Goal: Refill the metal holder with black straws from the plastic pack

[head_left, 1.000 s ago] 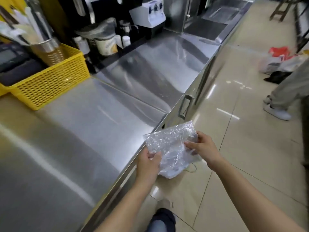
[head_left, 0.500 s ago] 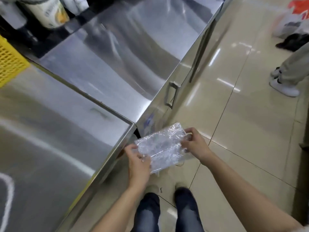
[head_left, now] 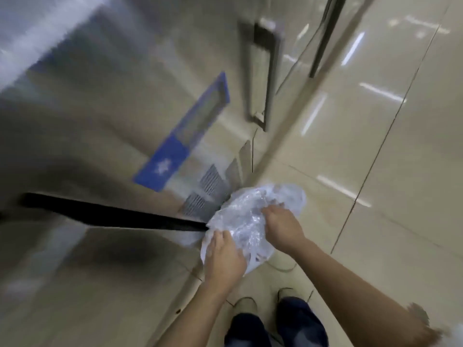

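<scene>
Plastic pack [head_left: 253,216]: clear, crumpled, held low in front of the cabinet, above the floor.
Left hand [head_left: 223,259]: grip closed on the pack's near, lower edge.
Right hand [head_left: 281,222]: fingers curled into the crumpled middle of the pack.
Cabinet front [head_left: 112,126]: steel, blurred, with a blue label [head_left: 185,139], a bar handle [head_left: 269,76] and vent slots [head_left: 208,194].
Floor [head_left: 375,184]: glossy beige tiles.
Shoes [head_left: 275,324]: dark, at the bottom edge, below the hands.

One view only, from a camera worn on the head, facing steeply down along the steel cabinet front [head_left: 105,151] toward the tiled floor [head_left: 375,171]. Close above both forearms, with strong blur across most of the frame.
</scene>
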`<state>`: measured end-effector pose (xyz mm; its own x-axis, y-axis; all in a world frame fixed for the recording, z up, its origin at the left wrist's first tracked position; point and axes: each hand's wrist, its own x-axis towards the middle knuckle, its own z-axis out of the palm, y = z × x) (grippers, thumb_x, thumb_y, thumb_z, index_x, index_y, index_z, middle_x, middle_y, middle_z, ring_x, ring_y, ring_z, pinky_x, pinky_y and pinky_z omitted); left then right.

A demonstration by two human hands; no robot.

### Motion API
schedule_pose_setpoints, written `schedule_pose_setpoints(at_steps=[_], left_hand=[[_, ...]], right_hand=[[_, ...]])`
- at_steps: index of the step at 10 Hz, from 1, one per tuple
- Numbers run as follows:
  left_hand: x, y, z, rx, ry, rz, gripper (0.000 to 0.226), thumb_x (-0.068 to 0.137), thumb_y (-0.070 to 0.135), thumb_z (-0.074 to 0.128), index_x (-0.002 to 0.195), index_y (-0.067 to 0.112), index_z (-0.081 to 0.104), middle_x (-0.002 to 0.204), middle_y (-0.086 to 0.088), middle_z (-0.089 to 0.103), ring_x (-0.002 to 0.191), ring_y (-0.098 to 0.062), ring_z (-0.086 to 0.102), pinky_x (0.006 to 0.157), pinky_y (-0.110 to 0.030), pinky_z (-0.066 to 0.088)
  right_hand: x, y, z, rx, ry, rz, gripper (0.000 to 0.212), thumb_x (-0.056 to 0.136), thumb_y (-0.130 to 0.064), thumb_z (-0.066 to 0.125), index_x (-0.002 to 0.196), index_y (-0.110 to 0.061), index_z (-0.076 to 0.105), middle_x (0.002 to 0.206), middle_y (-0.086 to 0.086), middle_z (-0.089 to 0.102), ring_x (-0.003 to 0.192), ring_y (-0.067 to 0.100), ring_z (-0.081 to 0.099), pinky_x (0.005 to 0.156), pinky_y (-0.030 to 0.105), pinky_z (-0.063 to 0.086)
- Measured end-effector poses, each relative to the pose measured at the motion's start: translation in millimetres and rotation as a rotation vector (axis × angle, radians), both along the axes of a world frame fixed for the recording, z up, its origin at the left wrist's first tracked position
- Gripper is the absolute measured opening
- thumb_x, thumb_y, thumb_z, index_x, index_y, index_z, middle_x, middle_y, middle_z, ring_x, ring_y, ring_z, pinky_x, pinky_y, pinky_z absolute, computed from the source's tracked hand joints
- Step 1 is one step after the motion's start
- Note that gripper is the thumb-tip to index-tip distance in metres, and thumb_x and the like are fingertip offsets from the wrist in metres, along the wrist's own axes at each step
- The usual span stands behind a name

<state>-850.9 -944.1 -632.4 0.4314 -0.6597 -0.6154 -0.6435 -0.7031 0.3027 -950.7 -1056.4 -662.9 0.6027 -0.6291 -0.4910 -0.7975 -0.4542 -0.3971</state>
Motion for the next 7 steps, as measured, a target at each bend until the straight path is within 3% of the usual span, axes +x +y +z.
schedule_pose_setpoints(at_steps=[1,2,3,4,5,6,7], left_hand=[[2.2,-8.9,-69.4,0.119,-0.189,-0.285,0.034,0.093,0.026,0.037,0.122,0.008,0.04,0.13,-0.009,0.044,0.122,-0.023,0.041,0.1,-0.03,0.029],[7.1,-22.7,-128.8,0.23,-0.251,-0.406,0.036,0.091,0.03,0.038,0.12,0.009,0.045,0.127,-0.01,0.05,0.12,-0.024,0.044,0.099,-0.031,0.032],[5.5,-38.7,-166.2,0.352,-0.28,-0.548,0.036,0.089,0.025,0.044,0.121,0.011,0.051,0.128,-0.012,0.054,0.121,-0.026,0.046,0.098,-0.034,0.036],[3.7,-48.1,-186.6,0.608,-0.181,-0.541,0.046,0.087,0.031,0.056,0.129,0.015,0.049,0.137,-0.006,0.049,0.127,-0.025,0.045,0.102,-0.038,0.038],[0.7,-45.8,-180.0,0.564,-0.208,-0.552,0.04,0.091,0.028,0.051,0.128,0.011,0.051,0.135,-0.008,0.052,0.123,-0.027,0.049,0.094,-0.038,0.044],[2.6,-37.0,-134.0,0.294,-0.244,-0.49,0.039,0.093,0.027,0.044,0.128,0.011,0.047,0.134,-0.012,0.051,0.123,-0.026,0.047,0.092,-0.03,0.037],[12.3,-27.4,-78.8,0.102,-0.179,-0.436,0.037,0.09,0.028,0.041,0.126,0.018,0.047,0.129,-0.011,0.053,0.117,-0.029,0.051,0.09,-0.038,0.043]], right_hand=[[10.6,3.7,-62.6,-0.026,0.145,0.193,0.054,0.086,-0.004,0.038,0.139,-0.002,0.029,0.134,0.019,0.045,0.126,0.031,0.04,0.104,0.039,0.026],[25.3,-3.7,-104.3,-0.044,0.267,0.358,0.04,0.092,-0.016,0.043,0.128,-0.001,0.043,0.137,0.02,0.044,0.13,0.033,0.037,0.104,0.042,0.027],[33.5,-8.6,-144.4,-0.041,0.392,0.428,0.049,0.089,-0.031,0.052,0.132,-0.007,0.045,0.145,0.017,0.037,0.134,0.034,0.03,0.11,0.046,0.021],[31.6,0.1,-184.6,-0.034,0.478,0.406,0.049,0.093,-0.029,0.044,0.139,-0.012,0.036,0.148,0.013,0.034,0.137,0.031,0.026,0.113,0.042,0.019],[28.5,7.4,-184.1,-0.065,0.455,0.413,0.053,0.092,-0.028,0.046,0.141,-0.014,0.032,0.148,0.01,0.033,0.136,0.029,0.026,0.114,0.04,0.02],[29.9,4.7,-120.2,-0.149,0.24,0.369,0.045,0.093,-0.022,0.043,0.136,-0.01,0.04,0.14,0.014,0.044,0.128,0.03,0.039,0.105,0.036,0.03],[23.7,-3.5,-49.8,-0.191,0.153,0.315,0.04,0.092,-0.018,0.039,0.131,-0.008,0.042,0.132,0.015,0.049,0.12,0.032,0.048,0.096,0.038,0.036]])
